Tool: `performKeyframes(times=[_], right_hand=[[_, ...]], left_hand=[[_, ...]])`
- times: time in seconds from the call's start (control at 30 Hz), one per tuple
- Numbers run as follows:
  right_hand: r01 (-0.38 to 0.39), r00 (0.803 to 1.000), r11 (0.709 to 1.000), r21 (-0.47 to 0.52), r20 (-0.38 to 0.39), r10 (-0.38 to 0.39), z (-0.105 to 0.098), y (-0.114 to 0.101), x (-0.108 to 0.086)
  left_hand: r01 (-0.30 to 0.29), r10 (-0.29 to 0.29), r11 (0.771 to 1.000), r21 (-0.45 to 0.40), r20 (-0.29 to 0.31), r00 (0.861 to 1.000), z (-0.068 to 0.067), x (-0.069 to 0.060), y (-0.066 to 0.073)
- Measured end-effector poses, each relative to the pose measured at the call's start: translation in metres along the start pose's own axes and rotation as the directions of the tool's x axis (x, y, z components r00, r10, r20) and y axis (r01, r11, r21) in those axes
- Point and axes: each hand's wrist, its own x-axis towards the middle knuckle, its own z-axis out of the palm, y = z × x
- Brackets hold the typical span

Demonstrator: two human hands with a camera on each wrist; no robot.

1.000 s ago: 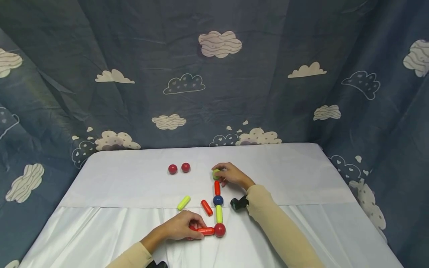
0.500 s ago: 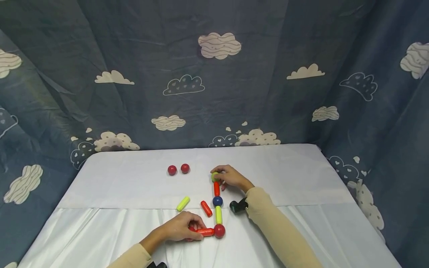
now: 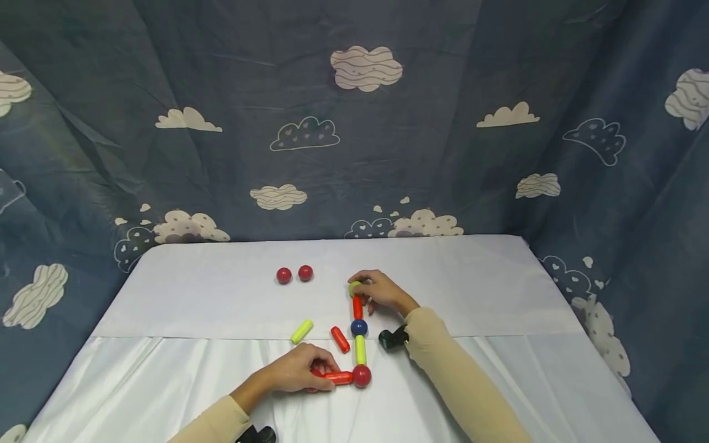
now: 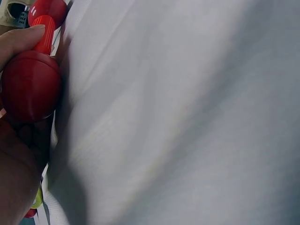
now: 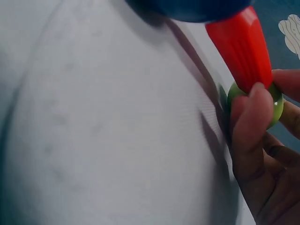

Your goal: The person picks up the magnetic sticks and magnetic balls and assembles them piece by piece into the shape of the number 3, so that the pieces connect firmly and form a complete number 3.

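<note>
Magnetic-style rods and balls form an L-shaped chain on the white cloth. My left hand (image 3: 301, 369) grips its left end, a red ball (image 4: 31, 86), with the thumb on the adjoining red rod (image 3: 340, 378). That rod meets a red corner ball (image 3: 362, 376). From the corner, a yellow-green rod (image 3: 360, 349), a blue ball (image 3: 359, 327) and another red rod (image 3: 357, 307) run away from me. At the far end my right hand (image 3: 383, 290) pinches a green ball (image 5: 276, 115), which touches the red rod's tip. Fingers partly hide both end balls.
Two loose red balls (image 3: 284, 275) lie toward the back of the white-covered table (image 3: 471, 277). A loose yellow-green rod (image 3: 301, 331) and a loose red rod (image 3: 340, 339) rest between the hands. A dark cloud-patterned curtain (image 3: 232, 160) hangs behind. Black wrist devices (image 3: 393, 338) sit on both wrists.
Over the last second the right hand has drawn slightly nearer the red rod with the green ball, closing the small gap between them. The left hand keeps its hold; the view shifts slightly.
</note>
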Motion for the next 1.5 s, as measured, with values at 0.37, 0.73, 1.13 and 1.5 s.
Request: performKeyframes(times=[0.37, 0.73, 1.13, 1.5], right_hand=[[-0.015, 0.999, 0.998, -0.062, -0.039, 0.012, 0.006, 0.002, 0.001], [0.02, 0.995, 0.985, -0.173, -0.095, -0.037, 0.002, -0.013, -0.005], [0.13, 0.986, 0.948, -0.29, -0.06, -0.153, 0.015, -0.041, -0.034], [0.231, 0.971, 0.866, -0.444, 0.05, -0.233, 0.035, -0.046, -0.05]], left_hand=[[0.007, -0.007, 1.0, -0.017, -0.013, 1.0, 0.0, -0.004, 0.001], [0.012, -0.012, 1.0, -0.026, -0.012, 1.0, -0.002, -0.002, -0.001], [0.0, 0.0, 0.999, -0.052, -0.01, 1.0, 0.0, -0.001, -0.002], [-0.013, 0.013, 0.998, -0.066, -0.002, 1.0, -0.002, -0.001, -0.001]])
